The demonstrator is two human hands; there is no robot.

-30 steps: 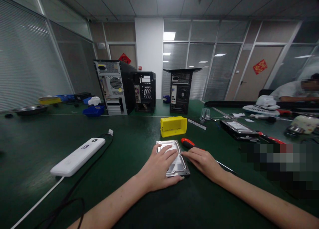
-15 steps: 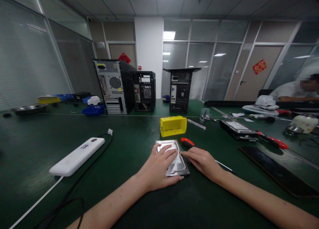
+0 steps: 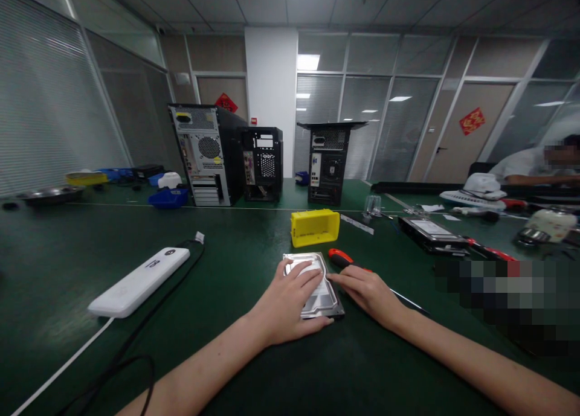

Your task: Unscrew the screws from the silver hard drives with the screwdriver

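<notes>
On the green table (image 3: 254,368) right in front of us lies a silver hard drive (image 3: 317,292), flat, near the table's middle. Our left hand (image 3: 285,304) rests palm-down on top of it, fingers spread and loosely flat, thumb along its near edge, pressing rather than gripping. Our right hand (image 3: 367,292) lies open beside the drive's right edge, fingertips touching that edge, closed on nothing. Under this hand runs a screwdriver (image 3: 341,258), its red handle poking out just beyond the fingers. Just behind the drive sits a yellow parts bin (image 3: 315,227). Well to the left lies a white power strip (image 3: 140,281) with its cable. Farther back stand three open computer towers (image 3: 206,153). At the far right another person sits at the table.
</notes>
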